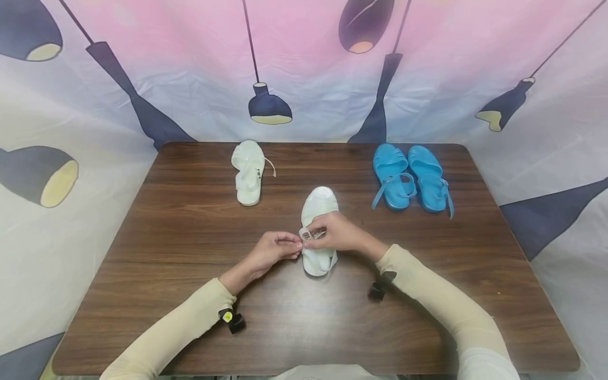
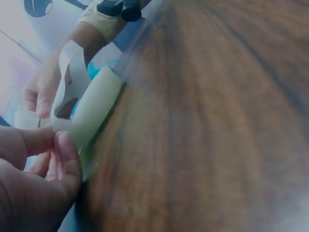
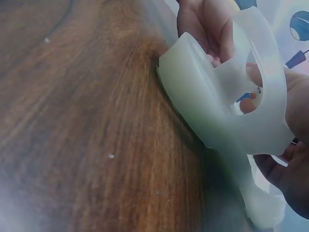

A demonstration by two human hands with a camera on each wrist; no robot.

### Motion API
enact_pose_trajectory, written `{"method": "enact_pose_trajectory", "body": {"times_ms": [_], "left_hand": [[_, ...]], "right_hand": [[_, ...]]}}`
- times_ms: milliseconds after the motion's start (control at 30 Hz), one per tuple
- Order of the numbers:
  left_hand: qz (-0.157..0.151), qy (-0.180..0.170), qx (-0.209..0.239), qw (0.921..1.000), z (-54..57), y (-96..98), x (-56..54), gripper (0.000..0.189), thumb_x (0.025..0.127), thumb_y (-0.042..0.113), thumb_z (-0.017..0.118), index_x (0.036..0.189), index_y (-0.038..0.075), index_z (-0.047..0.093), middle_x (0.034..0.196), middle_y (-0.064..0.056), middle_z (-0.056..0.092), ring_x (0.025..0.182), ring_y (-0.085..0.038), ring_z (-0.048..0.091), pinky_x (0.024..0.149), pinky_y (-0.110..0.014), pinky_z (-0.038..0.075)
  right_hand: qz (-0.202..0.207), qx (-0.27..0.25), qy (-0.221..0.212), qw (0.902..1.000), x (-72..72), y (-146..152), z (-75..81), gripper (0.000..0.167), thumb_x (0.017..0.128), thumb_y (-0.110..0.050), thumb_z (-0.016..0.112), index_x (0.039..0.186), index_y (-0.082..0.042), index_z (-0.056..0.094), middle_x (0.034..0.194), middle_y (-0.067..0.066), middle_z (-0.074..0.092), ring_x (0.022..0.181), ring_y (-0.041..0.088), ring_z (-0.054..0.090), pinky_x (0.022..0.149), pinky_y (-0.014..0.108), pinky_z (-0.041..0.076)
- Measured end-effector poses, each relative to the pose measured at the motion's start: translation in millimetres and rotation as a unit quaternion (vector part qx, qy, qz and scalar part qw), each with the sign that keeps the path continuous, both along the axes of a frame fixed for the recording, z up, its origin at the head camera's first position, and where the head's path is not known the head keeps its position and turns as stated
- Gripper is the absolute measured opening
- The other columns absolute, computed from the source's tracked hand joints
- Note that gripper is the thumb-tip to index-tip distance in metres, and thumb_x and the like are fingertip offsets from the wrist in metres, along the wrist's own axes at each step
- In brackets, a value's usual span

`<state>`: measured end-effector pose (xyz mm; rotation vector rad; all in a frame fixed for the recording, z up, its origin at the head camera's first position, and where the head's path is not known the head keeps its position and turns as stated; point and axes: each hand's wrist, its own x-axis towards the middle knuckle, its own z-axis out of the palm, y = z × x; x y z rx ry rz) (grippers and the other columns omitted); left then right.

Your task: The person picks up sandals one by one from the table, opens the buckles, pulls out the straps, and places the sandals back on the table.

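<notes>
A white sandal lies on the table in front of me, its toe pointing away. My right hand reaches over it from the right and pinches its ankle strap by the small metal buckle. My left hand is at the sandal's left side, thumb and fingertips pinched together on the strap beside the right fingertips. In the left wrist view, the left hand partly hides the strap end. The right wrist view shows the strap loop standing up from the sole, with the right hand behind it.
A second white sandal lies at the back left, its strap end sticking out to the right. Two blue sandals stand side by side at the back right. The brown wooden table meets a printed cloth backdrop at its far edge.
</notes>
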<state>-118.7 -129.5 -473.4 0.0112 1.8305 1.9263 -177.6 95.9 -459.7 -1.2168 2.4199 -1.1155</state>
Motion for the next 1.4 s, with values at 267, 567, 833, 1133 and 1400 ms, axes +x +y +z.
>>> {"method": "enact_pose_trajectory", "body": {"times_ms": [267,567,833,1133,1400], "left_hand": [[0.020,-0.005,0.002,0.9998,-2.7,1.1,-1.4,0.027,0.093,-0.002,0.069,0.114,-0.019,0.064,0.093,-0.006,0.074,0.078,-0.009,0.069,0.075,-0.021,0.059],[0.004,-0.068,0.045,0.9967,1.2,-0.4,-8.1,0.024,0.098,-0.001,0.062,0.118,-0.015,0.063,0.096,-0.004,0.072,0.081,-0.008,0.067,0.077,-0.019,0.058],[-0.012,-0.011,0.004,0.9999,1.8,-0.8,-10.1,0.021,0.097,-0.002,0.066,0.112,-0.015,0.066,0.088,-0.003,0.075,0.079,-0.009,0.069,0.073,-0.021,0.059],[-0.007,0.094,-0.115,0.9889,18.0,0.4,-7.1,0.020,0.090,0.006,0.077,0.102,-0.007,0.069,0.085,-0.012,0.076,0.072,-0.015,0.072,0.069,-0.029,0.062],[-0.010,0.276,-0.246,0.9289,28.6,3.4,-4.9,0.024,0.089,0.024,0.081,0.105,0.008,0.074,0.092,-0.003,0.076,0.080,-0.013,0.070,0.072,-0.026,0.059]], "right_hand": [[0.002,-0.009,-0.019,0.9998,-3.1,-0.2,-4.4,0.020,0.086,-0.024,0.084,0.102,-0.012,0.081,0.092,-0.007,0.075,0.082,0.002,0.065,0.075,0.022,0.057],[-0.026,-0.047,-0.026,0.9982,2.2,0.2,-8.6,0.019,0.088,-0.024,0.083,0.102,-0.012,0.080,0.089,-0.008,0.073,0.080,0.002,0.064,0.073,0.022,0.056],[-0.021,-0.025,0.032,0.9990,3.5,-2.0,-9.0,0.014,0.085,-0.025,0.085,0.083,-0.016,0.074,0.077,-0.011,0.064,0.066,0.001,0.053,0.061,0.019,0.048],[-0.032,-0.031,0.021,0.9988,3.4,-3.9,-10.9,0.012,0.084,-0.025,0.086,0.085,-0.015,0.078,0.081,-0.010,0.071,0.072,0.000,0.061,0.068,0.020,0.054],[-0.038,-0.029,0.016,0.9987,3.6,-2.1,-10.0,0.009,0.083,-0.021,0.085,0.088,-0.015,0.080,0.084,-0.009,0.073,0.076,0.002,0.064,0.071,0.021,0.056]]}}
